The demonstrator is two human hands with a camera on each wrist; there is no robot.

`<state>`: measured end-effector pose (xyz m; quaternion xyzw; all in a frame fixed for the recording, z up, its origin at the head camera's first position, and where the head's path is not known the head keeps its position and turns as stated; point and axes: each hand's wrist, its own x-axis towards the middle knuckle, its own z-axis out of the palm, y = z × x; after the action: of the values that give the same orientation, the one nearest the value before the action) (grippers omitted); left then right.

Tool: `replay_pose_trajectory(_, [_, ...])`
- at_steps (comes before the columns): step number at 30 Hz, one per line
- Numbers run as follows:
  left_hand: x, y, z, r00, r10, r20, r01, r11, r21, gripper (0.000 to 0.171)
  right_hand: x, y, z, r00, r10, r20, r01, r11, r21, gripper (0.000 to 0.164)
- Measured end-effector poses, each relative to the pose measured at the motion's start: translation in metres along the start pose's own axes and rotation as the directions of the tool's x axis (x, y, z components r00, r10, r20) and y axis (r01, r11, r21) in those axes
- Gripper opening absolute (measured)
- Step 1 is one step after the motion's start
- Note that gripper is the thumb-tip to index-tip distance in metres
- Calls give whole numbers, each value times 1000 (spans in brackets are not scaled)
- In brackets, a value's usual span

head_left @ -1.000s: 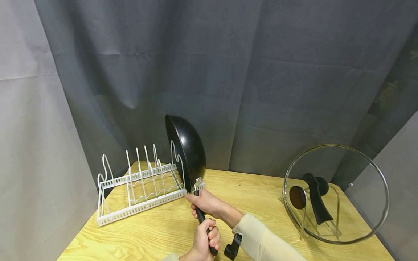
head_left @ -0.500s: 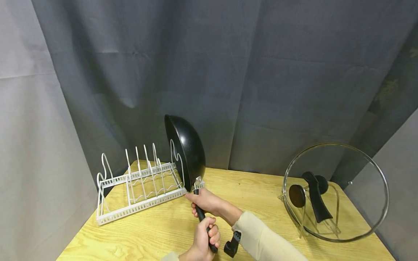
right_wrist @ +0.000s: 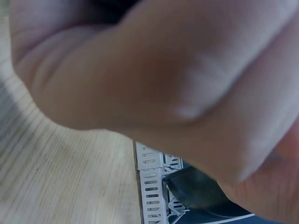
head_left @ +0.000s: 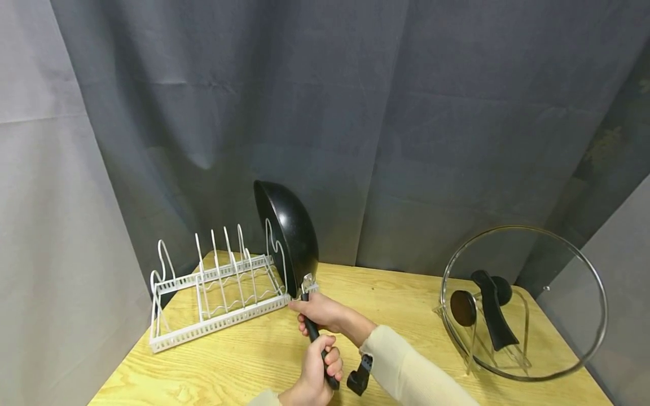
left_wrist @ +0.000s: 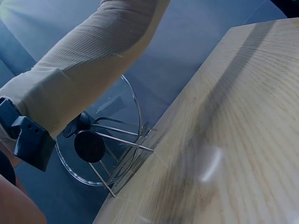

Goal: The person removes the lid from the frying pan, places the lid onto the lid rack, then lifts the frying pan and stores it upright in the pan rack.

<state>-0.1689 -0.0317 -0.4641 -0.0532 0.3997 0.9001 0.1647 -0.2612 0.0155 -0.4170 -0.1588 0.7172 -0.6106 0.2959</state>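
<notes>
A black wok (head_left: 297,231) stands on edge at the right end of the white wire rack (head_left: 223,322), its hollow turned left toward the rack. My right hand (head_left: 321,312) grips its black handle (head_left: 312,331) near the metal joint. Lower down, my left hand (head_left: 316,369) has its fingers curled round the handle's end. In the right wrist view my right hand (right_wrist: 154,79) covers much of the frame, with the slotted rack rail (right_wrist: 153,196) and part of the wok (right_wrist: 198,186) beyond it. The left wrist view mostly shows the tabletop and my right sleeve.
On the right of the wooden table (head_left: 386,304), a large glass lid (head_left: 603,316) with a black handle (head_left: 491,310) stands upright in a wire holder. A brown round knob (head_left: 463,308) is also there. Grey curtains (head_left: 325,113) enclose the table.
The wok's upper rim has leaned slightly left toward the rack. Both hands keep their grip on the handle, almost unmoved.
</notes>
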Motion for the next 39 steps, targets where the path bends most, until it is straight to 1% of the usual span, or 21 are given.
replay_pose_trajectory(3, [3, 1, 1, 1000, 11, -7, -11, 1000, -3, 26, 3, -1, -2, 1000, 11, -2, -11, 1000, 7, 28])
replay_pose_trajectory(9, [7, 1, 2, 1000, 7, -30, -8, 1000, -19, 25, 7, -1, -4, 999, 38, -3, -38, 999, 28, 25])
replay_pose_trajectory(14, [9, 2, 2, 999, 5, -41, -6, 1000, -24, 24, 9, -1, -6, 999, 47, 10, -47, 998, 40, 23])
replay_pose_trajectory(19, [11, 3, 3, 999, 17, -52, -18, 1000, -22, 23, 10, -2, -8, 997, 64, 31, -66, 995, 80, 19])
replay_pose_trajectory(24, [13, 5, 4, 998, 29, -60, -30, 999, -22, 22, 14, -3, -10, 996, 82, 46, -86, 991, 104, 22])
replay_pose_trajectory(30, [16, 6, 3, 997, 31, -71, -31, 999, -7, 22, 17, -3, -13, 993, 106, 58, -111, 988, 108, 24])
replay_pose_trajectory(39, [22, 7, 2, 997, 34, -64, -37, 999, -38, 23, 22, -5, -14, 990, 120, 73, -129, 983, 134, 22])
